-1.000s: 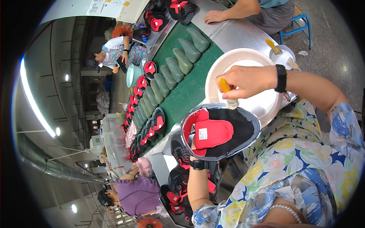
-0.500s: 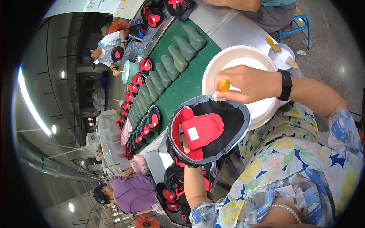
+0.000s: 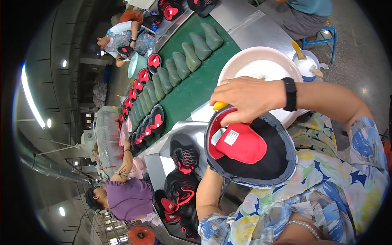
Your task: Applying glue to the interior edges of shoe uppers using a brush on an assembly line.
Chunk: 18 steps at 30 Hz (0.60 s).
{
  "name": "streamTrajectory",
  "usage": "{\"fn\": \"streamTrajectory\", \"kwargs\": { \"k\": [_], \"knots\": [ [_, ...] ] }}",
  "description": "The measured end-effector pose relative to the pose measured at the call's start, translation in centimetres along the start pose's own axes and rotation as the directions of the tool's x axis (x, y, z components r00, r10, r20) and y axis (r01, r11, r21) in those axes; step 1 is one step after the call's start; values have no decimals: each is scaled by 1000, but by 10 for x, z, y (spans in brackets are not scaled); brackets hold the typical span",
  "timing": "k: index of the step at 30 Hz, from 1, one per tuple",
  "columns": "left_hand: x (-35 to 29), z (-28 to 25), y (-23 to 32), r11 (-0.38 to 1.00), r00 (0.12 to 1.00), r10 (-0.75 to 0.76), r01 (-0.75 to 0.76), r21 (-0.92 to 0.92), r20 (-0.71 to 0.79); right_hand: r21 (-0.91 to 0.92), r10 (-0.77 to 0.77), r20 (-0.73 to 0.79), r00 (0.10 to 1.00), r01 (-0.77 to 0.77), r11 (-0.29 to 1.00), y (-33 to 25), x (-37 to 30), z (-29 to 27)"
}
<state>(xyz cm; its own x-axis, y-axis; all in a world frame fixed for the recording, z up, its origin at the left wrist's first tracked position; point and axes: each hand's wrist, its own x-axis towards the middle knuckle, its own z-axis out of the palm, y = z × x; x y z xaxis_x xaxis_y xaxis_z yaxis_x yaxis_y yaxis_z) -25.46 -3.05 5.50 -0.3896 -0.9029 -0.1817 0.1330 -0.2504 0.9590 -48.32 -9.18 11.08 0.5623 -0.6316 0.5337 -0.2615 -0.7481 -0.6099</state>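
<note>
A black shoe upper [image 3: 245,163], its red insides facing me and a white label on the tongue, is tilted up in front of my body. A grey band runs round its edge. My left hand is hidden behind it; only the left forearm [image 3: 209,192] shows, reaching up to hold the upper. My right hand [image 3: 249,96] is closed round the yellow handle of a brush [image 3: 219,105] at the upper's far left edge. The brush's bristles are out of sight behind my fingers and the rim. Beyond the right hand is a pale pink basin [image 3: 232,61] of white liquid.
A small pot [image 3: 309,61] with brushes stands beyond the basin. Green shoe lasts [image 3: 190,57] line the green belt [image 3: 204,87], with rows of red-lined uppers [image 3: 154,121] alongside. Finished-looking black shoes [image 3: 183,153] lie at lower left. Co-workers sit or stand around the belt.
The upper has moved right and turned in my left hand. My right hand with the brush has shifted left and down along its rim. The co-worker in purple now reaches toward the belt.
</note>
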Motion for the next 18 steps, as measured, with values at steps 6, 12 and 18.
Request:
{"fn": "streamTrajectory", "kwargs": {
  "k": [6,12,18],
  "knots": [
    [-3,-2,-1,999,1000,-1,1,-45,5,-176,94,173,980,-63,982,-7,18,36],
    [-4,-6,-4,997,1000,3,-3,-78,-2,-174,114,286,951,-65,983,1,27,33],
    [-3,-9,-3,996,1000,1,-1,-92,-8,-199,268,339,902,-209,957,0,37,31]
  ]
}}
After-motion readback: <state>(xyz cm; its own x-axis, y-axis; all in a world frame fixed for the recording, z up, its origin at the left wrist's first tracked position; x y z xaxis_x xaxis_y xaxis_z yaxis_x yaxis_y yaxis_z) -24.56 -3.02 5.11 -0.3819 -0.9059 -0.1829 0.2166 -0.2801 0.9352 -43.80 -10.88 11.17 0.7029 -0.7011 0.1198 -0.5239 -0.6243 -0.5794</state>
